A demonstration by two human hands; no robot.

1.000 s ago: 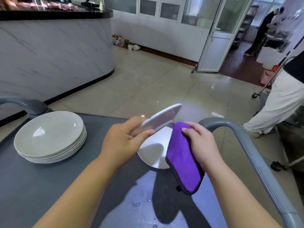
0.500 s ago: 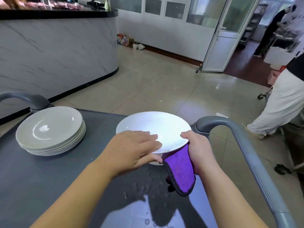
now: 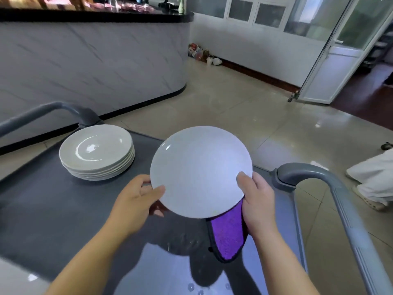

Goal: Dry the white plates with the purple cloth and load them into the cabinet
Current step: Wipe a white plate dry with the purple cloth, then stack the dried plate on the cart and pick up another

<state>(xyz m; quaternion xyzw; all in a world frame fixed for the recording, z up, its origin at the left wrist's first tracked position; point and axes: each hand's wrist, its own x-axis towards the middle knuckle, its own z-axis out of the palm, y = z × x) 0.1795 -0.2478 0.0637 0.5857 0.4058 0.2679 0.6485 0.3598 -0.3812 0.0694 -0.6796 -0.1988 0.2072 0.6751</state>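
I hold one white plate (image 3: pixel 201 171) in the air above the grey cart top (image 3: pixel 42 209), its face tilted toward me. My left hand (image 3: pixel 136 201) grips its left rim, thumb on the face. My right hand (image 3: pixel 255 201) grips the right rim, thumb on the face, and presses the purple cloth (image 3: pixel 228 237) against the underside; the cloth hangs down below the plate. A stack of several white plates (image 3: pixel 97 152) sits on the cart at the left.
The cart's grey handle rails rise at the right (image 3: pixel 340 209) and far left (image 3: pixel 53 109). Water drops lie on the cart top near me. A marble counter (image 3: pixel 95 67) stands behind. A person's white-trousered leg (image 3: pixel 372 179) is at the right edge.
The plate went from edge-on to flat, then tilted up to face me. The cloth moved from beside the plate to under it. The view swung right.
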